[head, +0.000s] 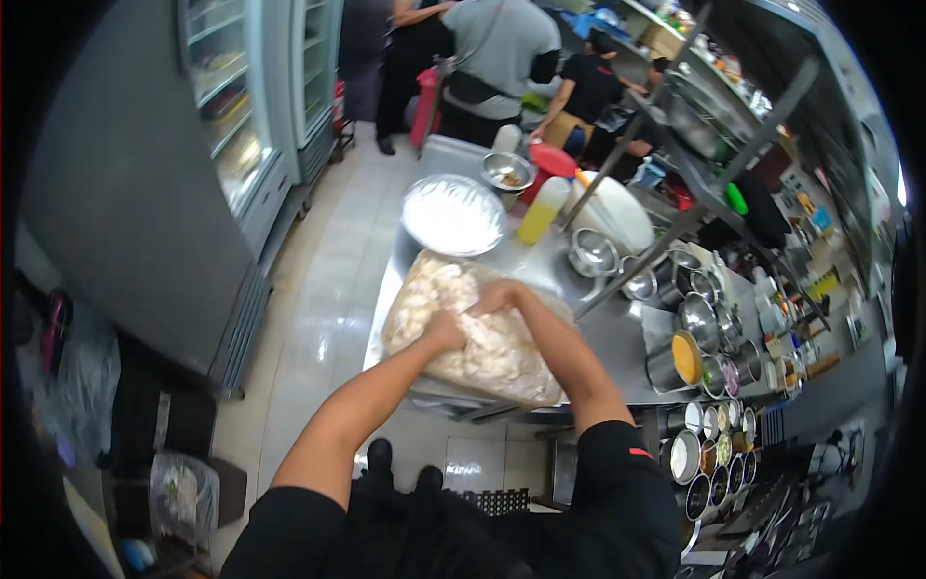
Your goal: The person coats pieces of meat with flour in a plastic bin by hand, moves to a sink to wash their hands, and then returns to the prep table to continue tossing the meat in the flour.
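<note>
A large rectangular plastic tub (400, 289) stands on a stainless steel table (535, 271), filled with pale, coated pieces that look like raw chicken (499, 354). Both hands are down in these pieces. My left hand (445, 331) is near the tub's middle, its fingers partly buried. Just beyond it, my right hand (498, 297) reaches in from the right with bent fingers. The fingertips of both are hidden among the pieces, so I cannot tell whether either hand grips one.
Behind the tub are a foil-like round tray (453, 215), a squeeze bottle of yellow liquid (542, 211) and a steel bowl (593, 253). Metal shelf posts rise at right, near a pot of orange sauce (686, 358). Several people work beyond; glass-door refrigerators (231, 108) line the left.
</note>
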A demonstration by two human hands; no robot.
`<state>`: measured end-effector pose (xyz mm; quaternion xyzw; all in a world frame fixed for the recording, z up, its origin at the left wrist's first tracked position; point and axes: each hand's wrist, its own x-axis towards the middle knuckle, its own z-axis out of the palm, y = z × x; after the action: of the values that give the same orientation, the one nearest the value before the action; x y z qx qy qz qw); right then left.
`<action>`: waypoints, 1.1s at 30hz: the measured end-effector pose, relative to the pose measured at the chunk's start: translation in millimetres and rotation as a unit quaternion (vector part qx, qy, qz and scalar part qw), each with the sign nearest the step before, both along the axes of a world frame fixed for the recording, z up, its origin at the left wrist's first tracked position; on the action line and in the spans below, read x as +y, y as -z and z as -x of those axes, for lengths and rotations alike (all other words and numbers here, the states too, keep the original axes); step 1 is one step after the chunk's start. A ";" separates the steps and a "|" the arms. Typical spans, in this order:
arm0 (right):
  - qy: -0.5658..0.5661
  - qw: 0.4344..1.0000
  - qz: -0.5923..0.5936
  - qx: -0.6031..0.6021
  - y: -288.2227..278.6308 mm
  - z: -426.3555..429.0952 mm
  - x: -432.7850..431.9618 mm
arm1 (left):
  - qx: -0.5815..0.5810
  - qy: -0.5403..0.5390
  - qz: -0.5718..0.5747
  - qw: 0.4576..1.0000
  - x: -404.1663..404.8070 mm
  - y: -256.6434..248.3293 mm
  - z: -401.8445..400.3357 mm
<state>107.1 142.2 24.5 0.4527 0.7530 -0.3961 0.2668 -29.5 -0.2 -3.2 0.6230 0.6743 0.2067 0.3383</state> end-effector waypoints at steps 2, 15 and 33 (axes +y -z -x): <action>0.002 0.999 0.039 0.036 -3.3 -0.5 2.3 | -0.039 0.000 -0.029 0.999 5.7 4.0 1.3; -0.027 0.965 -0.081 0.249 -52.1 -26.7 -39.9 | -0.183 -0.089 -0.185 0.961 -12.9 -32.0 -18.9; -0.094 0.927 -0.292 0.214 -62.9 -85.1 -106.1 | 0.153 0.056 0.000 0.987 -18.2 -89.6 -18.2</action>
<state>192.3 36.1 87.4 0.3421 0.9138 -0.2190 -0.0083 -11.3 -18.4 86.5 0.6843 0.6820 0.0900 0.2420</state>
